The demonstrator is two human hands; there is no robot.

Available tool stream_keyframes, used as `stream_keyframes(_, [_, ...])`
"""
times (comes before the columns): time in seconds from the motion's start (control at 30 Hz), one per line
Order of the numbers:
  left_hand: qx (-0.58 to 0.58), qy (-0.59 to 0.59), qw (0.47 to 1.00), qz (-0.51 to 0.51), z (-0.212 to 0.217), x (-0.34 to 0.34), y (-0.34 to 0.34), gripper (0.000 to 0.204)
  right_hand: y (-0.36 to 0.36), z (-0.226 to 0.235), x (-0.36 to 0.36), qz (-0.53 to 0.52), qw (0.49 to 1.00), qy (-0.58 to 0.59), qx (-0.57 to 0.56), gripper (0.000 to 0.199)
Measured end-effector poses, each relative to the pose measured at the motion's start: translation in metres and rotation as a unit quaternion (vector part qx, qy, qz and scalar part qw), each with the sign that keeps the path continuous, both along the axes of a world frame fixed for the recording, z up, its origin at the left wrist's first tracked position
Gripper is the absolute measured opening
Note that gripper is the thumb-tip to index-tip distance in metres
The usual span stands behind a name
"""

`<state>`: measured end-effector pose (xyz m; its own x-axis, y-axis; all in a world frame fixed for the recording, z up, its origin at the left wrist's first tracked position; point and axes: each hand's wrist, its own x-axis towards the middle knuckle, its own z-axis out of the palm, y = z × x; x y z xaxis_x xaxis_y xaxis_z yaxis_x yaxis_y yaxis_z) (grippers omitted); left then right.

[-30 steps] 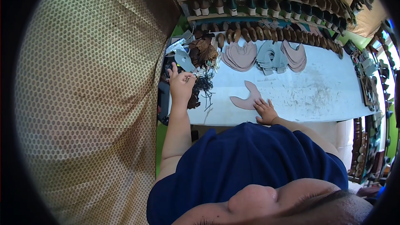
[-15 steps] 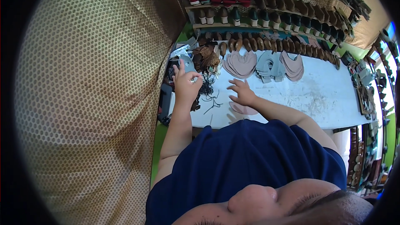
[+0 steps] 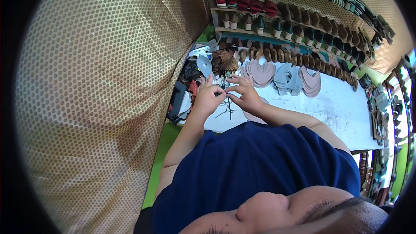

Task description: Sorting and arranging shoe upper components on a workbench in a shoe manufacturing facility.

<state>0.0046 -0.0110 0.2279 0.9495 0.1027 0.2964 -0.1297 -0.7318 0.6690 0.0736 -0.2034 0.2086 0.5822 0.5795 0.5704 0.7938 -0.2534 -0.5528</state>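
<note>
Fingers (image 3: 236, 89) together near black cords (image 3: 229, 109)

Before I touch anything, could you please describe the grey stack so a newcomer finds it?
Start from the shoe shelves and come down to the white table. Near its far side, the grey stack of flat cut pieces lies between the left pinkish stack and the right pinkish stack. Of these three, only its colour is grey, not pink.

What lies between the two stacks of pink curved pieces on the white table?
The head view shows a stack of blue-grey cut-out pieces standing between them.
</note>
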Motion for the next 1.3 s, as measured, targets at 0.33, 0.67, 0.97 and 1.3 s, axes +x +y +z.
stream_keyframes(0.33, [-0.023, -0.002, 1.000, -0.019, 0.007, -0.014, -0.006, 0.018, -0.006, 0.008, -0.004, 0.017, 1.000, -0.024, 0.009, 0.009])
stream_keyframes(0.67, [-0.019, -0.024, 0.999, -0.010, -0.024, -0.002, 0.002, 0.048, -0.056, -0.008, 0.019, -0.056, 0.984, 0.145, 0.091, 0.009])
stream_keyframes(0.97, [0.118, 0.161, 0.978, 0.053, -0.141, 0.017, 0.033, 0.043, -0.153, -0.037, 0.015, -0.192, 0.939, 0.250, 0.139, 0.008])
stream_keyframes(1.3, [0.274, 0.243, 0.930, 0.026, -0.189, 0.038, -0.008, 0.048, -0.197, -0.055, -0.004, -0.275, 0.917, 0.250, 0.143, 0.008])
